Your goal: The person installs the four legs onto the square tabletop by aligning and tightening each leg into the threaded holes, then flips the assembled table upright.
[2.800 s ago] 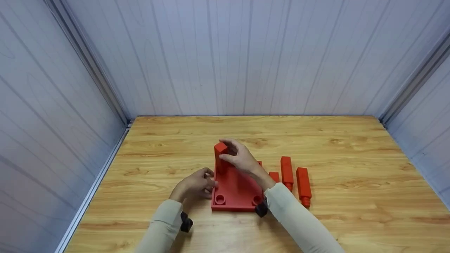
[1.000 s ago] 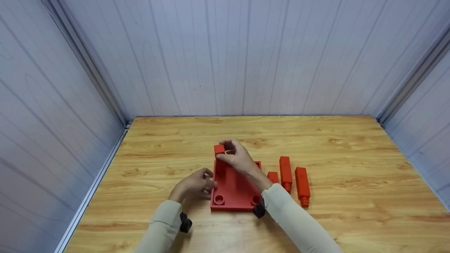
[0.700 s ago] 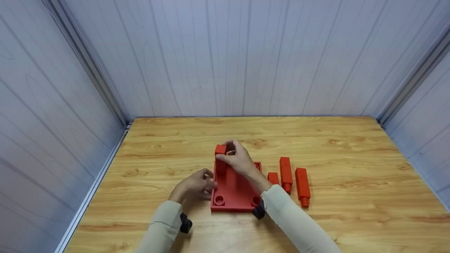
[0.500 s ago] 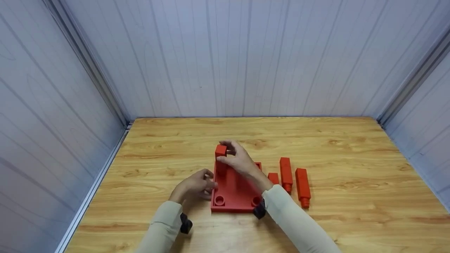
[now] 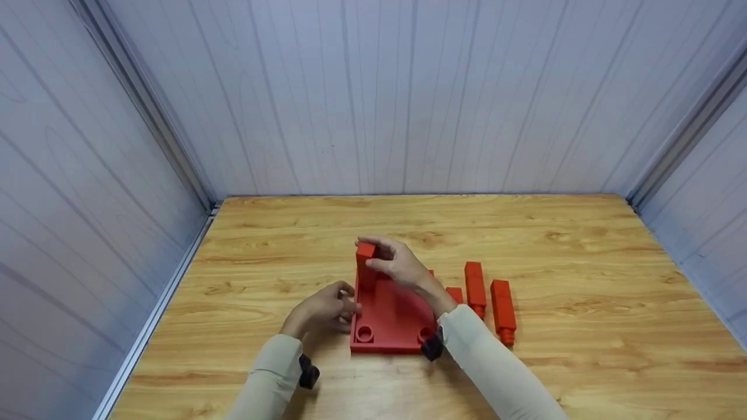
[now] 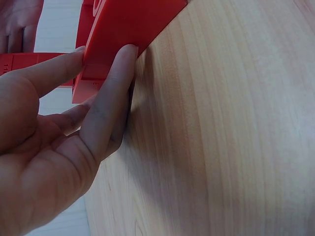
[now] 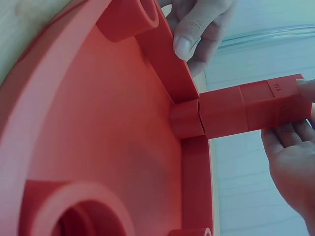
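A red base plate (image 5: pixel 392 312) lies flat on the wooden table (image 5: pixel 554 233), with round sockets (image 5: pixel 365 333) at its near corners. A red square post (image 5: pixel 365 269) stands upright in the plate's far left corner. My right hand (image 5: pixel 373 254) grips the top of that post, with the index finger over its end. In the right wrist view the post (image 7: pixel 251 105) meets its corner socket (image 7: pixel 186 119) on the plate (image 7: pixel 98 128). My left hand (image 5: pixel 345 303) pinches the plate's left edge. The left wrist view shows its fingers (image 6: pixel 110 88) round the plate's rim (image 6: pixel 123 29).
Three loose red posts lie right of the plate: a short one (image 5: pixel 454 293), a longer one (image 5: pixel 475 287) and another (image 5: pixel 503 308) with its round peg toward me. Grey panelled walls (image 5: pixel 408 93) close the table at the back and both sides.
My right hand has shifted its grip on the post's top, the index finger now reaching over the end. The post, the plate and my left hand have hardly moved.
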`<state>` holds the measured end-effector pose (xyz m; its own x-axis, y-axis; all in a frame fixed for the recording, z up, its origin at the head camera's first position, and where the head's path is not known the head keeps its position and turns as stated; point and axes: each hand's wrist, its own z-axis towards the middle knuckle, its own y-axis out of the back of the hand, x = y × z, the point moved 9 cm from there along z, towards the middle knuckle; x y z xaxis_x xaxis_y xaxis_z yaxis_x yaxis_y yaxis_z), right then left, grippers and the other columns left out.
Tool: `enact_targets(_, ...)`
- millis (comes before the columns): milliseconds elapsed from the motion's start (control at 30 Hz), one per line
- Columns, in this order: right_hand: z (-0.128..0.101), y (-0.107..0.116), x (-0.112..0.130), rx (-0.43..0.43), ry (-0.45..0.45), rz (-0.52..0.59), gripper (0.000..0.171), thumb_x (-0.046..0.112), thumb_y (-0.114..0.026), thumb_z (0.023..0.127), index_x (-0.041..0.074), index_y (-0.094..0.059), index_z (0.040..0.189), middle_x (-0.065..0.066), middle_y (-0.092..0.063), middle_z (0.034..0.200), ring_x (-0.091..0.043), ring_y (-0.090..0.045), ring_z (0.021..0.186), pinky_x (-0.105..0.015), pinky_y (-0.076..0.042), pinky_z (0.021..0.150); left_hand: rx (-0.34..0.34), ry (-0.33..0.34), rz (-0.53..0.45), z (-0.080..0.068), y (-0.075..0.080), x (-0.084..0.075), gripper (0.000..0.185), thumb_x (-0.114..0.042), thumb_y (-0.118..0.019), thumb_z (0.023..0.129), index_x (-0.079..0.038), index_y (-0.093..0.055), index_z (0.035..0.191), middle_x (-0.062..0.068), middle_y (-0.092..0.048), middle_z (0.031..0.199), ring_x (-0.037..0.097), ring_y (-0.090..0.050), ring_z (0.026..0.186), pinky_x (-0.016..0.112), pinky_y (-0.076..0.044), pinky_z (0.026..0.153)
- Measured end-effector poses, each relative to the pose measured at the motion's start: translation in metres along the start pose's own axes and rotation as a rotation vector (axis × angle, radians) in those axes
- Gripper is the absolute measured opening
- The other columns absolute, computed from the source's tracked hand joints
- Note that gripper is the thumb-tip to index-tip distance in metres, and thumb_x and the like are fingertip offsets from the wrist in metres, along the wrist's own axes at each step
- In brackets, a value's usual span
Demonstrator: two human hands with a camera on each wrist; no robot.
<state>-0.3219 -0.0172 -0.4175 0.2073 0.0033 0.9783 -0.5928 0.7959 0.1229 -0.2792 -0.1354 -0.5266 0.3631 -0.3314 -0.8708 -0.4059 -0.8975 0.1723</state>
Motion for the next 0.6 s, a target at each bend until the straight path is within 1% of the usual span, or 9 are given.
enact_targets(167, 0.0003, 0.0018, -0.0034, -0.023, -0.05, 0.017, 0.051, 0.002, -0.06, 0.091, 0.001, -0.044, 0.139, -0.021, -0.047, 0.14, -0.027, -0.052, 0.123, -0.029, -0.047, 0.096, -0.004, -0.006, -0.007, 0.0008, 0.0006, -0.0001, 0.039, -0.009, -0.061, 0.091, 0.001, -0.04, 0.122, 0.016, -0.061, 0.096, 0.022, -0.064, 0.078, 0.04, -0.058, 0.069)
enact_targets(300, -0.0005, 0.0027, -0.0056, -0.059, -0.091, 0.001, 0.051, 0.005, -0.064, 0.09, 0.003, -0.045, 0.138, -0.019, -0.047, 0.139, -0.027, -0.054, 0.118, -0.03, -0.05, 0.091, -0.009, -0.011, 0.002, 0.0014, 0.0009, 0.0, 0.039, -0.009, -0.061, 0.091, 0.001, -0.04, 0.122, 0.015, -0.06, 0.096, 0.021, -0.063, 0.077, 0.04, -0.059, 0.069)
enact_targets(433, -0.0019, 0.0032, -0.0053, -0.1, -0.113, -0.047, 0.052, 0.009, -0.066, 0.089, 0.002, -0.045, 0.136, -0.018, -0.047, 0.138, -0.031, -0.055, 0.116, -0.033, -0.05, 0.09, -0.011, -0.022, 0.019, 0.0009, 0.0009, -0.0013, 0.039, -0.009, -0.062, 0.09, 0.001, -0.041, 0.121, 0.013, -0.06, 0.093, 0.02, -0.063, 0.076, 0.038, -0.059, 0.068)
enact_targets(600, -0.0036, 0.0044, -0.002, -0.16, -0.105, -0.128, 0.05, 0.011, -0.068, 0.088, 0.0, -0.047, 0.131, -0.018, -0.052, 0.129, -0.036, -0.055, 0.111, -0.035, -0.052, 0.087, -0.008, -0.024, 0.015, 0.0005, 0.0001, -0.0023, 0.039, -0.008, -0.062, 0.09, 0.002, -0.04, 0.122, 0.012, -0.061, 0.091, 0.02, -0.063, 0.075, 0.039, -0.059, 0.068)
